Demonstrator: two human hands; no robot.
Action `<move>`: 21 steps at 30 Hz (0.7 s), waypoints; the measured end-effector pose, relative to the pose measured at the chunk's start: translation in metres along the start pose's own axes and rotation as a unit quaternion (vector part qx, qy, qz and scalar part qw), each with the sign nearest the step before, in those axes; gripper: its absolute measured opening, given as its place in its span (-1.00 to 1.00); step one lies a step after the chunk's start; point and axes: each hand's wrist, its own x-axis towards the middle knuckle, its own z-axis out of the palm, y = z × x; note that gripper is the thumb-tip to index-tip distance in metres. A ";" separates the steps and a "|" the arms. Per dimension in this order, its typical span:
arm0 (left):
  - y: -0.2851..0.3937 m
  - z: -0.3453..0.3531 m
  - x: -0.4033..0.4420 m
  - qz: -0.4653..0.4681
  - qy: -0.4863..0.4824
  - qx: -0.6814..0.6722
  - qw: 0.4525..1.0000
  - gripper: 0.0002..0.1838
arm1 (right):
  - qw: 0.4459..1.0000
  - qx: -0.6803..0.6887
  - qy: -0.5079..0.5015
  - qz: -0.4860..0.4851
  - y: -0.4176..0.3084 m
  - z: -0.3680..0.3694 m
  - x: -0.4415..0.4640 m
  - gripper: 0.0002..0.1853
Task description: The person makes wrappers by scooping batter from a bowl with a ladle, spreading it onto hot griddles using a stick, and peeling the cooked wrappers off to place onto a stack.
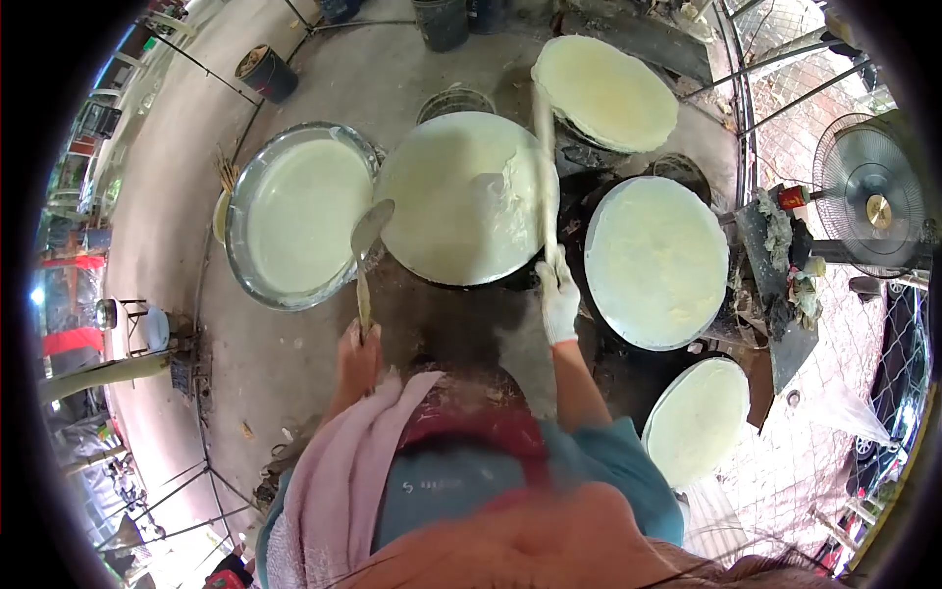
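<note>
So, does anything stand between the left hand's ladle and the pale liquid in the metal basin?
Nothing visible does: the ladle overlaps the right rim of the metal basin, beside the pale liquid. Its height is unclear.

Bare L hand point(361, 355) grips a ladle point(373, 228), its head seen btwn a metal basin point(234, 257) w/ white liquid point(304, 211) & a center pale round point(442, 201). Gloved R hand point(559, 304) holds a long pale stick point(547, 177) across that round's R edge; contact unclear. 3 more pale rounds to R: far round point(606, 93), mid round point(657, 263), near round point(699, 422). Fan point(873, 196) at far R; bucket point(267, 74) past basin. Pink towel point(339, 476) over L side of teal shirt point(442, 491).
</note>
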 end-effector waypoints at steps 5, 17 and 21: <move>0.061 0.026 0.015 -0.027 -0.045 -0.014 0.999 -0.84 | 0.963 0.060 -0.094 0.246 0.013 -0.031 -0.043 -0.71; 0.081 0.120 0.228 0.012 -0.270 -0.113 0.956 -0.74 | 0.985 -0.030 -0.089 0.146 0.021 -0.043 -0.059 -0.61; 0.076 0.128 0.223 -0.079 -0.331 -0.133 0.931 -0.80 | 0.989 -0.003 0.024 0.144 0.041 0.010 -0.109 -0.68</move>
